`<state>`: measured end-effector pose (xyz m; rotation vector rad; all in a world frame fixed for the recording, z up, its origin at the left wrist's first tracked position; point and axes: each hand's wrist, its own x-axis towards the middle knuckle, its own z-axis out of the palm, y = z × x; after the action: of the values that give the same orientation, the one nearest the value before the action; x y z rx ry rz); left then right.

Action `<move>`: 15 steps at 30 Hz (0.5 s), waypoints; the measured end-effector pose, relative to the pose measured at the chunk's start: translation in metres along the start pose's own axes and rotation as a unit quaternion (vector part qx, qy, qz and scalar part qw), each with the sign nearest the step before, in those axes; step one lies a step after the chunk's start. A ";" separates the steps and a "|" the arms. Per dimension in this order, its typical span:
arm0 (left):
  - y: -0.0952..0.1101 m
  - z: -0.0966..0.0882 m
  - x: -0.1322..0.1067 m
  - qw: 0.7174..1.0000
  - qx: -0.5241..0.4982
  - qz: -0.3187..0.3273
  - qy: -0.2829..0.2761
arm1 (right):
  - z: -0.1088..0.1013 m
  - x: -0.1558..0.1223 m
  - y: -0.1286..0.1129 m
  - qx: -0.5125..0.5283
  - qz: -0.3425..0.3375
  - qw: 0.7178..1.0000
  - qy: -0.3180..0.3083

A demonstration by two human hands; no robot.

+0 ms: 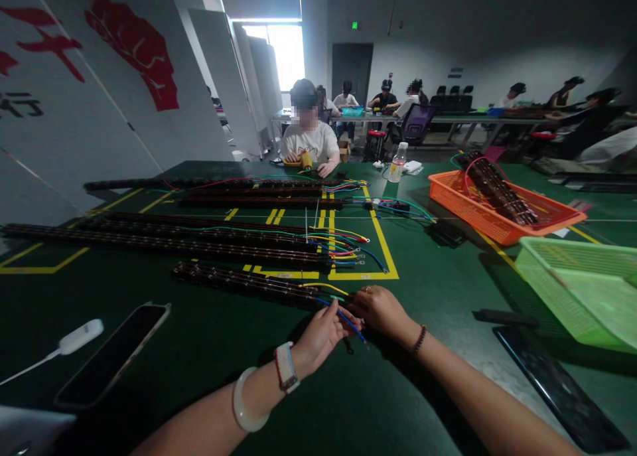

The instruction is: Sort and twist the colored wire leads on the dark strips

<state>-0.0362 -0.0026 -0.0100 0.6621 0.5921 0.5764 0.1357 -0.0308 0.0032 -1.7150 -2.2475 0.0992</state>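
Observation:
A long dark terminal strip (239, 282) lies on the green table just ahead of me, with yellow, green and blue wires coming out of its right end. My left hand (321, 336) pinches the blue wire (351, 324) near that end. My right hand (381, 310) rests closed on the strip's right end, beside the wires. A watch and a pale bangle are on my left wrist, a bead bracelet on my right.
More long strips (164, 238) with coloured wires lie farther back inside yellow floor-tape lines. A phone (112, 353) and white charger (79, 336) lie at left. An orange basket (497, 207) and green basket (582, 290) stand at right. A person (311, 137) sits across; others work behind.

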 end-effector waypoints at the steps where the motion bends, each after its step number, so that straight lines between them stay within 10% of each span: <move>1: 0.000 0.000 0.000 1.000 0.000 -0.001 0.000 | -0.003 0.000 0.000 -0.002 -0.001 1.000 0.007; 15: -0.002 0.001 0.000 0.999 -0.029 0.019 -0.010 | -0.026 -0.010 -0.032 0.014 0.039 0.998 -0.054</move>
<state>-0.0349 -0.0040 -0.0111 0.6255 0.5438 0.6203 0.1159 -0.0526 0.0330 -1.8238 -2.2429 0.2449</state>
